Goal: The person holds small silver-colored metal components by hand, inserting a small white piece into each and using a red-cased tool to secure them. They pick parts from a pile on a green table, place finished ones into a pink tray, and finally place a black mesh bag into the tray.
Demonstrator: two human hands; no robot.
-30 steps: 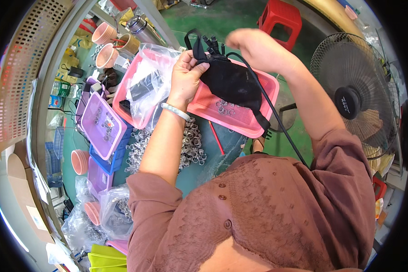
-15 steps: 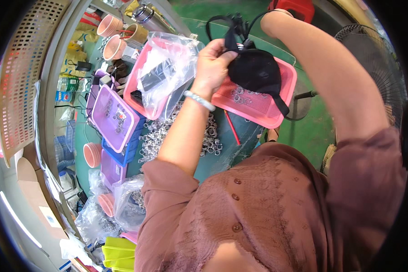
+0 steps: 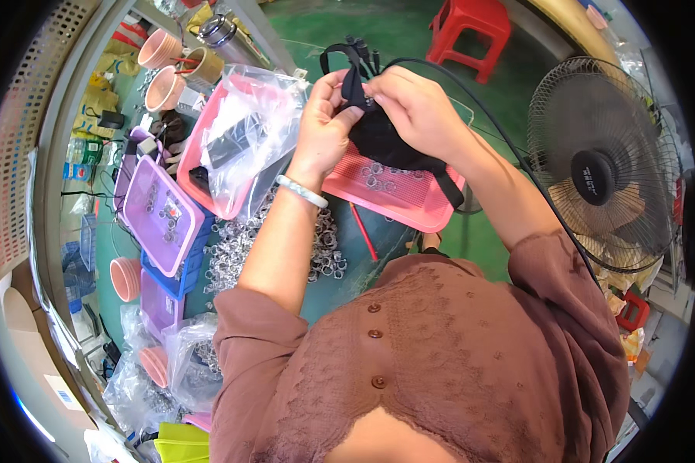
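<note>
Up above a shallow pink plastic tray [image 3: 398, 197], both hands meet on a black fabric piece with narrow black straps [image 3: 382, 139]. The left hand [image 3: 324, 123] pinches the fabric's upper edge between thumb and fingers, a pale bangle [image 3: 301, 190] round its wrist. The right hand [image 3: 417, 108] grips the same piece from the other side, its fingertips closed on the cloth close to the left thumb, where a small metal ring seems to sit, though it is too small to be sure. One strap loops above the hands, another hangs down over the tray's right rim. Small silver rings lie in the tray under the fabric. A heap of loose metal rings [image 3: 243, 243] spreads over the green bench [image 3: 340, 282] beneath the left forearm. Just left, a crumpled clear plastic bag [image 3: 251, 139] rests in a second pink tray [image 3: 193, 166], beside a purple lidded box [image 3: 162, 212]. A grey standing fan [image 3: 602, 166] stands well off to the right.
</note>
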